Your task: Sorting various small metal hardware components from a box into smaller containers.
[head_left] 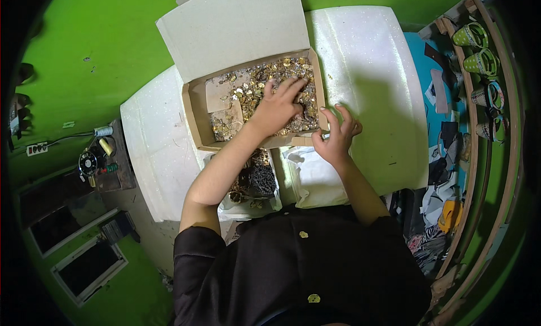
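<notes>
An open cardboard box [197,114] holds many small gold and silvery metal-looking pieces [256,75], too small to name exactly. My left hand [279,107] reaches over the front wall into it. Its fingers are spread and bent down among the pieces; no single piece shows held in them. My right hand [338,139] is at the box's front right corner, thumb near the front edge and a fingertip by the right wall. Its fingers are curved and apart, with nothing seen between them. A flat tan piece of card [220,95] lies inside the box on the left.
The box's white lid [236,30] stands raised behind it on a glittery white table [155,140]. Near me are a tray of black beads [261,181] and a white packet [315,176]. At right stands a wooden rack [470,100] with green dotted cups [480,62].
</notes>
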Tool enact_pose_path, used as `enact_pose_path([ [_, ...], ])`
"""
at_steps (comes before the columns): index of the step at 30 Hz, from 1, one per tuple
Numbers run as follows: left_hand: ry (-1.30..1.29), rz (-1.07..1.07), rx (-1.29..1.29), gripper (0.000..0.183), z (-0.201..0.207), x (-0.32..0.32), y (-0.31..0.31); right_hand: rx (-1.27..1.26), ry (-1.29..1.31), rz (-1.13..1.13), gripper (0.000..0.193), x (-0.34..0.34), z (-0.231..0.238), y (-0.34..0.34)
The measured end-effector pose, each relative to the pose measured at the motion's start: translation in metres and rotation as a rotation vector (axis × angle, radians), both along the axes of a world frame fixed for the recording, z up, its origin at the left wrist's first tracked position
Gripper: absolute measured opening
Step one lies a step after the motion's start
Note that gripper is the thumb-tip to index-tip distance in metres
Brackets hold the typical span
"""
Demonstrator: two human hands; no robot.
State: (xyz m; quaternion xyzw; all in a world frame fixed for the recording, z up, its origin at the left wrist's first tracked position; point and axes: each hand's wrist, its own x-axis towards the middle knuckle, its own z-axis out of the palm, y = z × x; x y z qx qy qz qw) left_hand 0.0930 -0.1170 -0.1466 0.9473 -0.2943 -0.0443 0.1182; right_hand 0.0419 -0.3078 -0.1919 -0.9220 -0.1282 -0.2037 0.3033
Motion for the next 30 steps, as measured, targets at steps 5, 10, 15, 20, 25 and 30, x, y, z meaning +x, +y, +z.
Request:
enact_pose_path([
  [5,0.085,0.37,-0.221,0.014,0.017,-0.011,0.025,-0.03,0.014,0.014,0.046,0.0,0.001,0.0],
  [10,0.222,0.601,-0.439,0.017,0.017,-0.032,0.046,-0.027,0.034,0.004,0.044,0.002,0.002,0.001],
  [15,0.25,0.657,-0.483,0.018,0.03,-0.049,0.046,-0.002,0.079,0.028,0.045,0.006,0.01,0.001],
  [20,0.096,0.71,-0.419,0.015,0.022,-0.068,0.04,-0.03,0.069,0.077,0.04,0.032,0.049,0.01],
  [25,-0.072,0.836,-0.375,0.011,-0.001,-0.08,0.033,-0.451,0.283,0.436,0.01,0.069,0.05,0.026],
  [30,-0.159,0.851,-0.407,0.013,-0.006,-0.083,0.035,-0.676,0.008,0.536,0.006,0.071,0.041,0.023],
])
